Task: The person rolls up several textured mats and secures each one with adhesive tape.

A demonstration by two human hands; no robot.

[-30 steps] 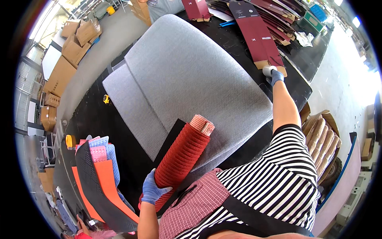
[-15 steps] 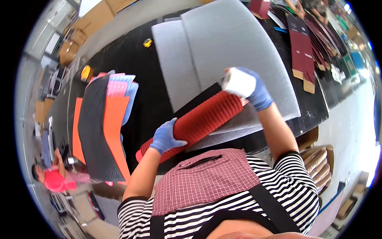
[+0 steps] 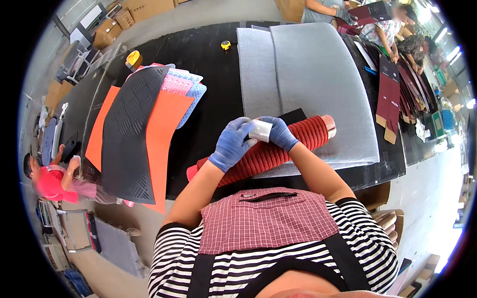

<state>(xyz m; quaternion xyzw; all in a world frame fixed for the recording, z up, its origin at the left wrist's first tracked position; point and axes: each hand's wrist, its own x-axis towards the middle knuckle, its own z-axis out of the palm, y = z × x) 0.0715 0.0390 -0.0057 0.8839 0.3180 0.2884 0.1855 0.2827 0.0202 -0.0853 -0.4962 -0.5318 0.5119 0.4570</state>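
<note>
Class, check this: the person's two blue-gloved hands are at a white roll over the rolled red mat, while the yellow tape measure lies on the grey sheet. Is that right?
Not quite: the head view shows the yellow tape measure on the black table, not on the grey sheet. The blue-gloved left hand and right hand are at the white roll over the rolled red mat.

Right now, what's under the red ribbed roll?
Its right part overlies the folded grey sheet, its left end the black tabletop. A flat black piece shows past its far side. Anything directly beneath the red ribbed roll is covered.
</note>
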